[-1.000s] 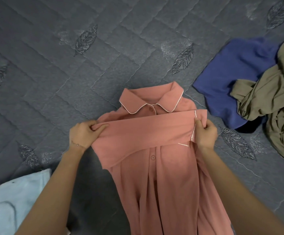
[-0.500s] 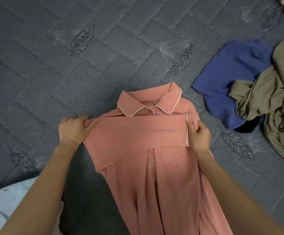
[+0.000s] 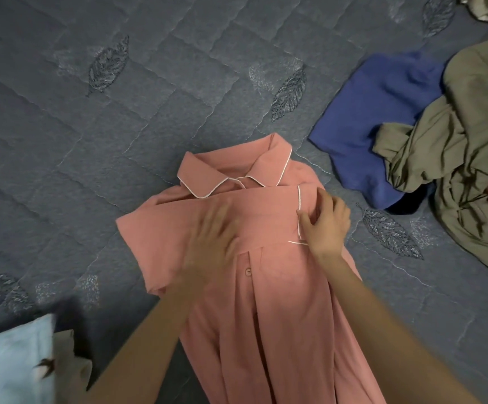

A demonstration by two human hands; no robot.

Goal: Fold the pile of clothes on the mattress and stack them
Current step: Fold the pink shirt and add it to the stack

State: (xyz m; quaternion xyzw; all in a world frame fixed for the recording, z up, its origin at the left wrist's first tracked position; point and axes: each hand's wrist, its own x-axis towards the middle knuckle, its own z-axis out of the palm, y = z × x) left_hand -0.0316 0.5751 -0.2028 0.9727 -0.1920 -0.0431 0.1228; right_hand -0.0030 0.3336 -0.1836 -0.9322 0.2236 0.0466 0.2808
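A salmon-pink collared shirt (image 3: pixel 266 301) with white piping lies face up on the grey quilted mattress (image 3: pixel 91 141), collar away from me. One sleeve is folded across its chest. My left hand (image 3: pixel 210 243) lies flat on that folded sleeve, fingers straight and blurred by motion. My right hand (image 3: pixel 325 225) rests at the sleeve's piped cuff on the shirt's right side, fingers bent and pressing the cuff edge.
A pile of loose clothes sits at the right: a blue garment (image 3: pixel 376 123) under an olive one (image 3: pixel 470 147). A pale blue piece (image 3: pixel 9 368) lies at the lower left corner. A patterned cloth (image 3: pixel 487 10) peeks in at the top right.
My left hand let go of the sleeve's left end and moved right onto the shirt's chest, now flat. My right hand stays at the cuff. The sleeve now lies flat.
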